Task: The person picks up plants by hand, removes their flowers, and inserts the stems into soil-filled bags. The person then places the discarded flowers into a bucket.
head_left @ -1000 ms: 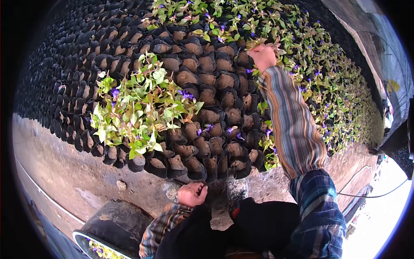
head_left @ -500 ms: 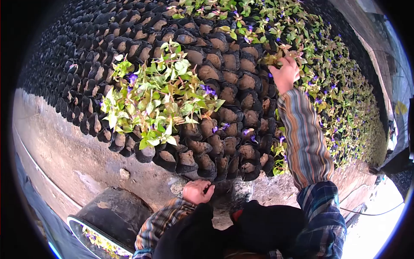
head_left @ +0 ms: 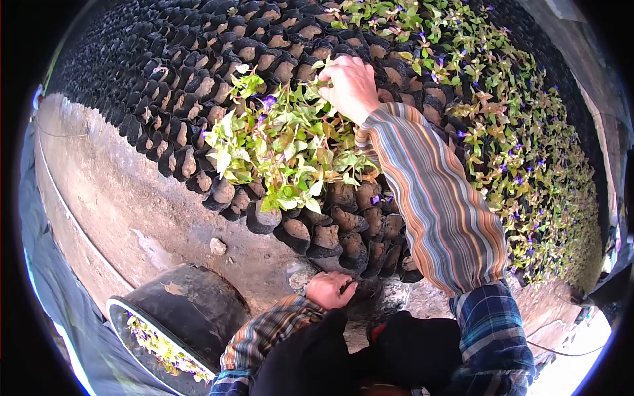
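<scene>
My right hand [head_left: 350,87] reaches to the top edge of a loose heap of cut leafy plants [head_left: 287,142] with purple flowers, which lies on black soil-filled bags [head_left: 325,237]. Its thumb and fingers pinch together at a leafy stem there. Low in the view, beside the front edge of the bags, my left hand [head_left: 331,290] rests near my knee with its fingers curled; whatever may be inside them is too small to make out. Rows of planted seedlings [head_left: 508,158] stand to the right of my right sleeve.
A black bucket [head_left: 191,310] lies tipped at the lower left with cut plants inside. Bare ground [head_left: 158,231] runs along the front of the bags, with a small stone [head_left: 218,247] on it. More soil-filled bags stretch to the upper left.
My right hand has moved left from the planted rows to the loose heap. The view has shifted, so the heap and bucket appear farther right. My left hand stays low and curled.
</scene>
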Motion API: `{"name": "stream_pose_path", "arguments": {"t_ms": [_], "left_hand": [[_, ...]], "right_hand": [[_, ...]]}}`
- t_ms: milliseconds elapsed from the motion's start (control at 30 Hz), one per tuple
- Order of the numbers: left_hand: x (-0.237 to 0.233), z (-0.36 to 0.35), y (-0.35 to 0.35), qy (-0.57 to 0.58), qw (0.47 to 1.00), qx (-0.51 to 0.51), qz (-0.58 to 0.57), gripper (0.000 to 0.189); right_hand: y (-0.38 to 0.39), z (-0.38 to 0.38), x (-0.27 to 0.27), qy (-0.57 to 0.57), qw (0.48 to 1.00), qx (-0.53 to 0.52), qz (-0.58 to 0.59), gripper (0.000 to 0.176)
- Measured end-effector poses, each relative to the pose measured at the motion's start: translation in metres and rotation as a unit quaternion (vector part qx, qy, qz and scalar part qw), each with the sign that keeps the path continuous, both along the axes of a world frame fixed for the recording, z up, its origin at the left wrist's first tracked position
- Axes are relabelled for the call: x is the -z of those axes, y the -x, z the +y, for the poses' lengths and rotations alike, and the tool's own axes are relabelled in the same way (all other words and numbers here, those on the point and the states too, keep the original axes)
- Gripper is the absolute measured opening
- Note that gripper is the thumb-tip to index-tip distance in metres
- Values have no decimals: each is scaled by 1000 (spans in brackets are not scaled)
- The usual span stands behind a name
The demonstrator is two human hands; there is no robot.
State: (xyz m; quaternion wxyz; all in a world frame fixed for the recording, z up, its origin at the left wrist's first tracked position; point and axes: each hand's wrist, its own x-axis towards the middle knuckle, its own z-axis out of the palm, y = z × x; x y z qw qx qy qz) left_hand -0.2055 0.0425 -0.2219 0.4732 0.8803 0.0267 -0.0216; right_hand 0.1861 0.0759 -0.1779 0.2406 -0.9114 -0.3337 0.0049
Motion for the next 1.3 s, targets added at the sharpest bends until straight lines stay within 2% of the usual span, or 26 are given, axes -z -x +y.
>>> {"name": "stream_pose_path", "arguments": {"t_ms": [100, 133, 167, 200, 233, 267, 300, 367, 433, 500, 533, 567, 633, 700, 733, 967, 1067, 1300], "left_hand": [[1, 0, 1, 6, 1000, 5, 6, 14], [2, 0, 0, 8, 1000, 6, 2, 13], [2, -1, 0, 12, 1000, 6, 10, 14], [0, -1, 1, 14, 1000, 4, 18, 15], [0, -1, 1, 16, 1000, 1, 26, 15], [1, -1, 1, 18, 1000, -2, 20, 15], [1, 0, 0, 17, 1000, -1, 20, 14], [-2, 0, -1, 21, 1000, 5, 21, 12], [3, -2, 2, 12, 1000, 3, 8, 12], [4, -3, 2, 10, 1000, 1, 19, 12], [2, -3, 1, 7, 1000, 2, 19, 12], [2, -3, 1, 6, 1000, 5, 25, 12], [2, -3, 1, 1, 999, 10, 38, 11], [1, -4, 2, 2, 998, 10, 55, 14], [0, -4, 2, 2, 998, 8, 65, 16], [-3, -3, -3, -2, 999, 7, 41, 10], [-6, -3, -4, 0, 999, 5, 45, 10], [-5, -2, -3, 1, 999, 6, 37, 10]], "right_hand": [[5, -8, 20, -45, 998, 10, -37, 14], [6, -13, 19, -104, 994, 5, 11, 12], [8, -18, 17, -155, 987, 1, -31, 11], [6, -28, 12, -190, 975, 16, 114, 10], [3, -39, 4, -222, 940, 31, 256, 10], [3, -53, -3, -339, 882, -2, 328, 12], [-2, -73, -14, -316, 855, 41, 410, 15], [-13, -118, -18, -288, 884, 64, 362, 19], [-34, -167, -24, -148, 953, 137, 225, 22], [-58, -209, -20, -77, 963, 208, 155, 22], [-60, -214, -35, -13, 958, 249, 143, 21], [-65, -220, -41, 48, 967, 233, 94, 19], [-74, -224, -43, 174, 975, 137, 16, 16], [-82, -223, -29, 249, 957, 65, -131, 10], [-88, -219, -24, 285, 945, 39, -159, 8], [-104, -186, -8, 389, 892, -23, -228, 11], [-105, -180, -7, 386, 895, -37, -220, 13], [-103, -184, 12, 368, 906, 11, -207, 15]]}}
